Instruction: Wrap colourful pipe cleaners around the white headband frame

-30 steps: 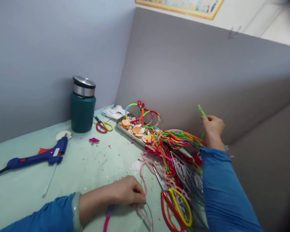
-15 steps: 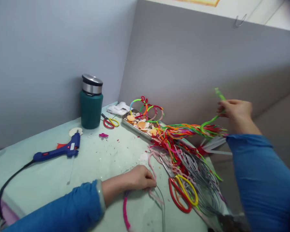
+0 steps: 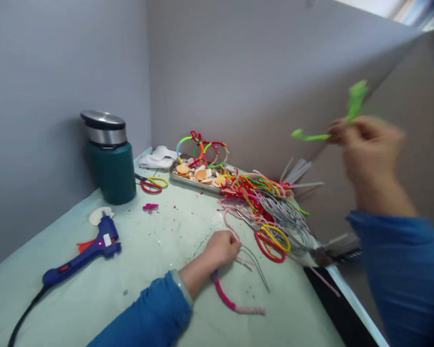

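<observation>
My right hand (image 3: 371, 149) is raised at the right, smeared by motion, its fingers closed on a bright green pipe cleaner (image 3: 356, 99). One end stands up above the fingers and a bent end sticks out to the left. Low over the table, my left hand (image 3: 222, 248) is pinched around a curved wire wrapped in pipe cleaner (image 3: 224, 296), purple, magenta and pale pink. Bare grey wires (image 3: 256, 267) reach out past its fingers. Just right of that hand lie scissors (image 3: 272, 243) with red and yellow handles, beside a heap of coloured pipe cleaners (image 3: 262, 185).
A blue glue gun (image 3: 90, 253) with a lit red light lies at the left, nozzle by a white shell (image 3: 99, 215). Behind stand a green flask (image 3: 112, 168) and more scissors (image 3: 152, 184). A metal tray (image 3: 193, 184) holds shells and pipe-cleaner rings. Grey wires (image 3: 285, 214) lie right.
My right hand has lifted the green pipe cleaner up and away from the heap. The view has turned to the right. My left hand keeps its pinch on the wrapped wire.
</observation>
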`<state>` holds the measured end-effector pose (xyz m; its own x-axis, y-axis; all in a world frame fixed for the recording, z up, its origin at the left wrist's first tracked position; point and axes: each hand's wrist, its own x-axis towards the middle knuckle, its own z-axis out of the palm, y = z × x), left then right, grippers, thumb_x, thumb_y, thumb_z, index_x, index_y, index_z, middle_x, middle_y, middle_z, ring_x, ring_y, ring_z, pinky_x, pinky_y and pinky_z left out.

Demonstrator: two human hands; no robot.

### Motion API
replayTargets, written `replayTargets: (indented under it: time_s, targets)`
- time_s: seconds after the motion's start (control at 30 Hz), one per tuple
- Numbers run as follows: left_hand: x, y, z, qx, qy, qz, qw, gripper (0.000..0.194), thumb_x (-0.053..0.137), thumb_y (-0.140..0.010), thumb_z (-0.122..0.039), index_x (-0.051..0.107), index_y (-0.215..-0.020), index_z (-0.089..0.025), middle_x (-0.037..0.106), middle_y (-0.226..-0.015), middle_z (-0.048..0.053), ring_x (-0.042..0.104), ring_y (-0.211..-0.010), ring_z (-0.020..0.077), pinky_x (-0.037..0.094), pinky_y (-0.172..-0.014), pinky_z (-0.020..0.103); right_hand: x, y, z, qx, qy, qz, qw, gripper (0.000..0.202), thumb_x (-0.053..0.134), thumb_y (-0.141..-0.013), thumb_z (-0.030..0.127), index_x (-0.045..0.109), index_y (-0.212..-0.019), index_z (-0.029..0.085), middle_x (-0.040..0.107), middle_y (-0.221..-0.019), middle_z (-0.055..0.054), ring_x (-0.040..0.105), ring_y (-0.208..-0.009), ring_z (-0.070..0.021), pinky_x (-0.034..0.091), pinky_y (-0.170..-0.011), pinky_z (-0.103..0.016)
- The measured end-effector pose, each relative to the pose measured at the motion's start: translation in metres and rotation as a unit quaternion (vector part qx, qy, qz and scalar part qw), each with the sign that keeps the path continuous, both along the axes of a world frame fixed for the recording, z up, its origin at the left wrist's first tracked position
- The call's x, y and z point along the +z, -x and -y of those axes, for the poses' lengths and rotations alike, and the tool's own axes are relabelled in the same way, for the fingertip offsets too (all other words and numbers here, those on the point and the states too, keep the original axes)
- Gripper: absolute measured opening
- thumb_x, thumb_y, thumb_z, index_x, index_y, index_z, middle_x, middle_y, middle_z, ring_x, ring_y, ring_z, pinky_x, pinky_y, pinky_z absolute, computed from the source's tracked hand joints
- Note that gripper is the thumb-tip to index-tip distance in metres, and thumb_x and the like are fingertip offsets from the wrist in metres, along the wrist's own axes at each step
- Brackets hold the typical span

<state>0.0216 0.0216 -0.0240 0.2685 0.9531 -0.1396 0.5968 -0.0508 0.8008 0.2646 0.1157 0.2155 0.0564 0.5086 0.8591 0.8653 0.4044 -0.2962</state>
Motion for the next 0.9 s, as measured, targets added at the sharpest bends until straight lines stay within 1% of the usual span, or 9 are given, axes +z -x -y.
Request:
replayTargets:
  time_s: [0.07,0.13,0.17,0.23,0.3,0.47,0.63,0.73,0.9]
  targets:
    - [0.001,0.002,-0.002,-0.015,0.022,0.014,1.000,0.022,0.054,-0.077,-0.029,0.070,-0.074,-0.015,0.066,-0.067,0.006,0.055,-0.063,0.0152,0.034,-0.058,0.024,-0.059,0.017,0.028,0.120,0.138,0.061,0.981,0.019,0.059,-0.085,0.033,0.070,-0.086,0.019,0.070,-0.088,-0.007,0.065,-0.081,-0.0152,0.051,-0.076,-0.032]
    - [0.000,0.004,-0.003,-0.028,0.033,0.025,0.999,0.018,0.056,-0.075,-0.028,0.068,-0.073,-0.015,0.063,-0.065,0.004,0.053,-0.061,0.0141,0.034,-0.056,0.024,-0.118,0.026,0.051,0.185,0.296,0.121,0.929,0.011,0.064,-0.080,0.030,0.071,-0.079,0.022,0.070,-0.084,-0.005,0.064,-0.080,-0.0171,0.050,-0.077,-0.032]
    - [-0.001,0.005,-0.003,-0.033,0.035,0.037,0.998,0.016,0.058,-0.073,-0.028,0.068,-0.075,-0.015,0.063,-0.066,0.003,0.052,-0.061,0.0135,0.034,-0.056,0.023,-0.144,0.027,0.060,0.211,0.338,0.143,0.906,0.010,0.064,-0.080,0.028,0.071,-0.080,0.022,0.070,-0.084,-0.005,0.064,-0.080,-0.0179,0.050,-0.076,-0.031]
    - [-0.005,0.006,-0.004,-0.044,0.037,0.075,0.996,0.019,0.064,-0.068,-0.026,0.067,-0.083,-0.015,0.060,-0.068,0.000,0.049,-0.060,0.0118,0.035,-0.055,0.022,-0.184,0.025,0.074,0.242,0.366,0.164,0.884,0.013,0.060,-0.082,0.024,0.072,-0.082,0.022,0.070,-0.087,-0.007,0.063,-0.084,-0.0194,0.049,-0.077,-0.031]
    - [-0.009,0.008,-0.004,-0.070,0.066,0.122,0.988,0.028,0.066,-0.065,-0.023,0.065,-0.091,-0.015,0.055,-0.068,-0.003,0.044,-0.054,0.0093,0.034,-0.051,0.021,-0.207,0.023,0.083,0.261,0.353,0.163,0.883,0.015,0.057,-0.082,0.021,0.072,-0.083,0.022,0.069,-0.085,-0.006,0.062,-0.086,-0.0205,0.047,-0.079,-0.032]
    - [-0.002,0.009,0.004,-0.084,0.070,0.167,0.980,0.026,0.068,-0.061,-0.021,0.063,-0.085,-0.013,0.051,-0.063,-0.005,0.042,-0.053,0.0081,0.032,-0.050,0.021,-0.222,0.029,0.096,0.278,0.322,0.142,0.894,0.016,0.057,-0.083,0.020,0.072,-0.085,0.022,0.068,-0.083,-0.005,0.061,-0.080,-0.0191,0.046,-0.074,-0.029]
    - [0.009,0.002,0.026,-0.063,-0.012,0.164,0.984,0.029,0.066,-0.069,-0.039,0.066,-0.082,-0.013,0.051,-0.057,-0.004,0.041,-0.054,0.0096,0.031,-0.051,0.022,-0.231,0.042,0.111,0.249,0.274,0.169,0.913,0.017,0.058,-0.084,0.019,0.075,-0.083,0.022,0.069,-0.077,-0.005,0.059,-0.074,-0.0188,0.042,-0.069,-0.028]
    - [0.007,-0.002,0.036,-0.005,-0.085,0.152,0.985,0.031,0.062,-0.071,-0.043,0.065,-0.071,-0.012,0.054,-0.058,-0.001,0.042,-0.055,0.0098,0.030,-0.051,0.022,-0.235,0.045,0.120,0.260,0.255,0.156,0.918,0.019,0.057,-0.083,0.017,0.075,-0.088,0.023,0.071,-0.081,-0.005,0.060,-0.079,-0.0199,0.043,-0.074,-0.029]
    - [0.006,-0.002,0.041,0.078,-0.086,0.161,0.980,0.038,0.061,-0.070,-0.050,0.067,-0.076,-0.013,0.049,-0.053,-0.003,0.033,-0.045,0.0075,0.024,-0.045,0.022,-0.237,0.044,0.125,0.308,0.218,0.067,0.924,0.022,0.055,-0.085,0.015,0.072,-0.098,0.022,0.072,-0.094,-0.006,0.063,-0.087,-0.0199,0.046,-0.078,-0.031]
